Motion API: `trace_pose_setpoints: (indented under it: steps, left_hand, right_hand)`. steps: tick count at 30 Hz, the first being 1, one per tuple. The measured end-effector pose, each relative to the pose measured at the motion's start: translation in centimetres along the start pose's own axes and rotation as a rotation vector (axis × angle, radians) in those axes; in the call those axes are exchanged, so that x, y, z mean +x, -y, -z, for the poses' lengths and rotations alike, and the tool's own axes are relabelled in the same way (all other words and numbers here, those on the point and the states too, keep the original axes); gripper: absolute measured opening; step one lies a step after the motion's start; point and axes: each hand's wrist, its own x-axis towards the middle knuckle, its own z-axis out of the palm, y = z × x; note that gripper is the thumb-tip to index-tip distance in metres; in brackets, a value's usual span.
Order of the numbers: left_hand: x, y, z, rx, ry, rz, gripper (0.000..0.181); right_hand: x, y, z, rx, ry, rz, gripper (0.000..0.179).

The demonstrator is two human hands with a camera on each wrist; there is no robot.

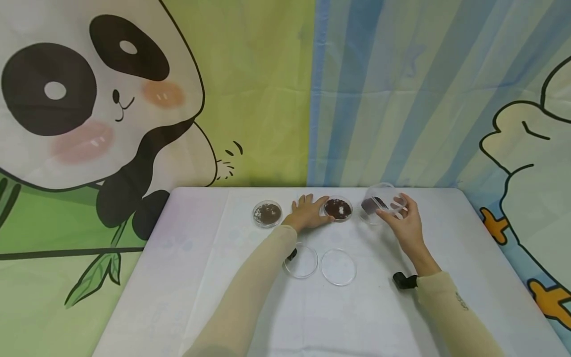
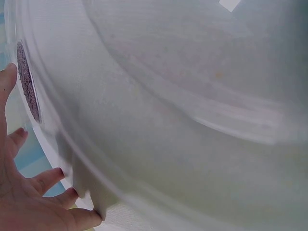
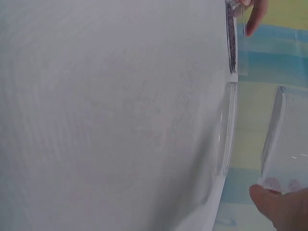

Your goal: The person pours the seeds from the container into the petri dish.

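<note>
My left hand (image 1: 308,213) lies on the table with its fingers spread. Its thumb and forefinger reach the near side of a clear petri dish (image 1: 327,216) of dark brown, soil-like crumbs (image 1: 337,209). Farther right, my right hand (image 1: 408,223) grips a clear, tilted plastic container (image 3: 293,134) by its side, raised over the table. A dark patch shows through it in the head view. Below it stands another clear shallow dish (image 3: 227,130). To the left hand's left sits a dish (image 1: 267,224) with paler brown crumbs (image 1: 269,213).
Two clear round lids or dishes (image 1: 339,267) lie nearer on the white table (image 1: 348,317), one partly behind the left sleeve. A black wrist device (image 1: 403,280) sits by the right cuff. A panda-print curtain (image 1: 263,99) hangs behind the table's far edge.
</note>
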Motion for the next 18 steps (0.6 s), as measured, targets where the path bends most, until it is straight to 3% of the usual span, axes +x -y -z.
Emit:
trace_pose_setpoints:
  steps: [10, 18]
  left_hand:
    - [-0.1, -0.1, 0.1, -0.011, 0.009, 0.002, 0.076]
    - [0.1, 0.1, -0.1, -0.004, 0.012, -0.005, 0.075]
  right_hand:
    - [-0.2, -0.6, 1.6, -0.087, -0.104, -0.021, 0.099]
    - [-0.6, -0.8, 3.3, -0.132, -0.130, -0.104, 0.103]
